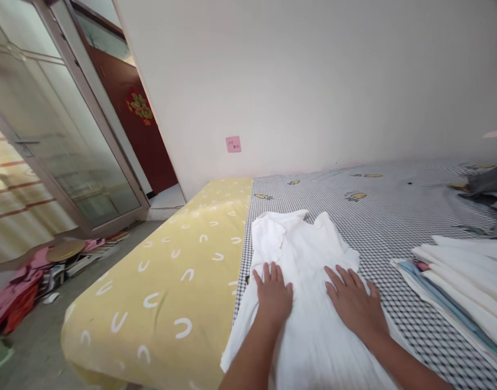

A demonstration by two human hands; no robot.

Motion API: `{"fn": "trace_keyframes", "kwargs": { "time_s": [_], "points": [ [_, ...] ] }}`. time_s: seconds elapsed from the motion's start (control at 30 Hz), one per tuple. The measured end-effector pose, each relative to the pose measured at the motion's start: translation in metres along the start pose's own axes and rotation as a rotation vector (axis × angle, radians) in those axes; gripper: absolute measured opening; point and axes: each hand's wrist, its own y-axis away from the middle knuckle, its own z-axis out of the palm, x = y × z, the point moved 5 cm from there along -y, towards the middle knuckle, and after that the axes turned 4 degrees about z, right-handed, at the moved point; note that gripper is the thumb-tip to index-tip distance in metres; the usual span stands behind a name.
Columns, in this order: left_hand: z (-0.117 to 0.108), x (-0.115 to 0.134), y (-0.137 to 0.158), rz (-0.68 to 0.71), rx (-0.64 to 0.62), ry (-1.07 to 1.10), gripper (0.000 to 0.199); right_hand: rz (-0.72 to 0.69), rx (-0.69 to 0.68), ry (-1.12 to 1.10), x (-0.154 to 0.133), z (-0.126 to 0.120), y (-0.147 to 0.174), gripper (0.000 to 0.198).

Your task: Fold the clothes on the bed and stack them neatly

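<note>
A white sleeveless dress [309,319] lies spread on the bed, its neckline toward the wall and its skirt running down past the bottom of the view. My left hand [273,290] rests flat on the dress's left side with the fingers spread. On the right side of the dress, my right hand [356,303] also lies flat, fingers apart. Neither hand grips the cloth. Light wrinkles run through the fabric between them.
Beneath the dress is a checked bedsheet [398,216], with a yellow patterned cover [163,281] to its left. Folded clothes [471,281] are stacked at the right. A pink note [233,144] is on the wall. Clothes [19,298] lie on the floor near the glass door [82,141].
</note>
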Motion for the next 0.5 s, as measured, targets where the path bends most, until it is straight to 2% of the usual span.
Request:
{"fn": "trace_keyframes", "kwargs": {
  "time_s": [0.2,0.27,0.3,0.33,0.4,0.47,0.5],
  "points": [
    [0.031,0.028,0.107,0.128,0.083,0.239,0.067,-0.026,-0.032,0.113,-0.010,-0.016,-0.001,0.056],
    [0.034,0.029,0.134,0.152,0.185,0.332,0.057,-0.060,-0.070,0.149,-0.013,-0.019,-0.002,0.057],
    [0.032,0.023,0.146,0.122,0.269,0.385,0.050,-0.069,-0.103,0.143,-0.013,-0.020,-0.001,0.057],
    [0.028,0.011,0.158,0.055,0.378,0.440,0.045,-0.072,-0.139,0.119,-0.011,-0.019,0.002,0.057],
    [0.017,-0.024,0.183,-0.162,0.640,0.545,0.041,-0.070,-0.189,0.049,-0.004,-0.017,0.011,0.056],
    [0.008,-0.064,0.209,-0.382,0.862,0.627,0.041,-0.081,-0.178,-0.001,0.006,-0.017,0.026,0.055],
    [0.005,-0.081,0.218,-0.473,0.930,0.663,0.044,-0.093,-0.156,-0.013,0.010,-0.018,0.033,0.055]
  ]
}}
